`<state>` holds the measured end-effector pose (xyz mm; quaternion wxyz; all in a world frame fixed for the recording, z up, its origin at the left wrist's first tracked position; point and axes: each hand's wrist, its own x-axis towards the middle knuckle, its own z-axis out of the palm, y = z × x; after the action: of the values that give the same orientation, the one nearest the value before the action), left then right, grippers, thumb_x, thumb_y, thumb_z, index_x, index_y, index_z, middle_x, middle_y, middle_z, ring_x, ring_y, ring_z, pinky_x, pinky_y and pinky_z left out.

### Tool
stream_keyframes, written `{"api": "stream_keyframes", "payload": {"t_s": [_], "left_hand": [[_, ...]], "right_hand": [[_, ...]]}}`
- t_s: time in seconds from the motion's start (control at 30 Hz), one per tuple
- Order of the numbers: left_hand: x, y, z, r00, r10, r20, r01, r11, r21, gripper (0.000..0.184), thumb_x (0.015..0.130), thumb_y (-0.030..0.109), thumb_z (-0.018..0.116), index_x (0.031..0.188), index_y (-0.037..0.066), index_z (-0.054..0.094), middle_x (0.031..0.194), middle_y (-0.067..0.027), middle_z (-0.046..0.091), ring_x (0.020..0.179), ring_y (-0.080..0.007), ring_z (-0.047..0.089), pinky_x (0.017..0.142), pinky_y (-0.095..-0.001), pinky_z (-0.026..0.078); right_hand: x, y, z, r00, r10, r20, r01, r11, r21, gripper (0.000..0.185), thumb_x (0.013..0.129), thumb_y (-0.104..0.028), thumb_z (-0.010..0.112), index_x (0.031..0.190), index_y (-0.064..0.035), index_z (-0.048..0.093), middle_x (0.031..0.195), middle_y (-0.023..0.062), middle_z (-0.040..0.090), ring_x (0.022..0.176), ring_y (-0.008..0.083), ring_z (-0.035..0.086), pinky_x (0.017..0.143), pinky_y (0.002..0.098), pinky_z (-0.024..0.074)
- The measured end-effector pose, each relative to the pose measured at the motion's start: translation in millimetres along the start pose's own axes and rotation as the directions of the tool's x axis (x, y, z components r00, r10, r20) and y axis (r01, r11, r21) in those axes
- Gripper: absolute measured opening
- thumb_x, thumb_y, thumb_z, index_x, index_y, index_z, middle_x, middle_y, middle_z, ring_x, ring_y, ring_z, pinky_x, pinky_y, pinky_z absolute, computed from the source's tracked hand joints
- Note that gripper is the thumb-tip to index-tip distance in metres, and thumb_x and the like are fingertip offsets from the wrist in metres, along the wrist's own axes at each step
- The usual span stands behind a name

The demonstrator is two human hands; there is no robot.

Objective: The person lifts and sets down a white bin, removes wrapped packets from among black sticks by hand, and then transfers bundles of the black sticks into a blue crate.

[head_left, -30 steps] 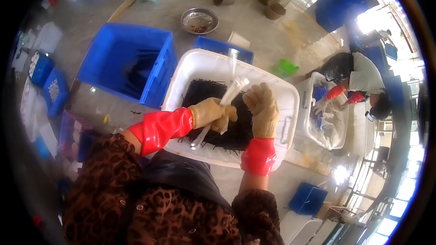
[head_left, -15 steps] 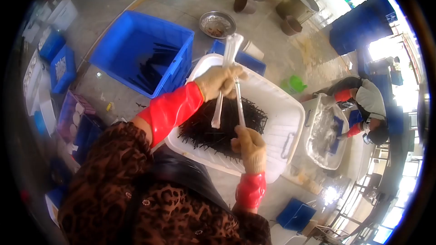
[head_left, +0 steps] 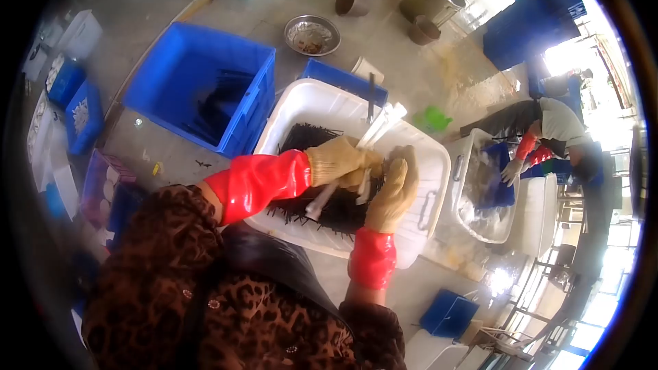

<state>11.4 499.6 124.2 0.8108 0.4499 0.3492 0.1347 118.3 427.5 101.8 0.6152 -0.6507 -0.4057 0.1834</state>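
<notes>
The person I'm watching wears a brown-and-black leopard-print top [head_left: 274, 315] w/ long, loose sleeves [head_left: 154, 247] in the same pattern. Down its front are small round buttons [head_left: 214, 303] (pale and fancy-looking, AFAICT). Round the waist: a blk apron [head_left: 264, 257], slick w/ a plasticky sheen. Left hand [head_left: 339, 162] & right hand [head_left: 393, 195] each have a tan, knit-looking work glove, approx wrist length. Below those, glossy bright-red rubbery cuffs [head_left: 260, 185] cover the lower forearms, wrinkled and catching light, w/ a bit of bare arm b/w cuff & sleeve.
</notes>
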Motion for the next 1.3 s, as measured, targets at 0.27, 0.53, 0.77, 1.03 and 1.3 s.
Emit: {"api": "stream_keyframes", "payload": {"t_s": [0.27,0.53,0.77,1.03,1.3], "left_hand": [[-24.4,-29.5,-14.1,0.866,-0.409,0.288,0.276,0.87,0.407,0.025,0.076,0.023,0.053,0.081,-0.001,0.059,0.046,-0.0036,0.043,0.036,-0.0091,0.039,0.034,-0.0225,0.027],[-14.6,-64.9,-37.8,0.992,-0.116,0.041,0.123,0.961,-0.249,0.031,0.086,0.023,0.044,0.088,-0.008,0.05,0.051,-0.0056,0.047,0.037,-0.0141,0.045,0.043,-0.0272,0.042],[49.7,-34.5,-65.8,0.953,-0.066,-0.295,-0.262,0.307,-0.915,0.018,0.086,0.017,0.04,0.082,0.002,0.05,0.05,0.0068,0.039,0.039,-0.0071,0.039,0.068,-0.0286,0.048],[54.3,-40.2,-37.6,0.998,-0.013,-0.069,-0.048,0.594,-0.803,0.022,0.089,0.021,0.034,0.083,0.004,0.046,0.055,0.0014,0.039,0.046,-0.0113,0.037,0.066,-0.0317,0.045],[55.1,-41.2,-32.0,0.994,-0.06,-0.087,-0.027,0.656,-0.754,0.019,0.087,0.021,0.04,0.079,0.005,0.045,0.062,0.0011,0.037,0.05,-0.0124,0.033,0.062,-0.0285,0.043]], "right_hand": [[29.4,39.4,8.6,0.687,-0.107,0.719,0.076,0.994,0.075,0.026,0.083,-0.022,0.046,0.096,-0.0011,0.055,0.076,0.0102,0.058,0.069,0.0186,0.057,0.065,0.0271,0.0463],[70.2,159.1,-62.4,0.872,0.215,0.441,-0.49,0.41,0.769,0.027,0.082,-0.025,0.05,0.088,0.0006,0.052,0.075,0.0106,0.056,0.067,0.0228,0.053,0.058,0.0351,0.0429],[-16.7,48.8,-26.2,0.878,0.406,0.256,-0.458,0.866,0.2,0.045,0.083,-0.038,0.049,0.1,0.0038,0.051,0.08,0.0084,0.057,0.066,0.0132,0.052,0.056,0.0231,0.0439],[-28.4,31.5,-2.9,0.988,0.093,0.12,-0.053,0.952,-0.302,0.019,0.077,-0.019,0.058,0.091,-0.0072,0.059,0.077,0.0116,0.059,0.069,0.0193,0.058,0.063,0.0276,0.0449],[-45.0,31.8,-5.0,0.922,0.183,0.341,-0.036,0.918,-0.395,0.026,0.075,-0.028,0.06,0.088,-0.0052,0.058,0.062,0.0098,0.057,0.053,0.0176,0.057,0.05,0.0277,0.0444]]}}
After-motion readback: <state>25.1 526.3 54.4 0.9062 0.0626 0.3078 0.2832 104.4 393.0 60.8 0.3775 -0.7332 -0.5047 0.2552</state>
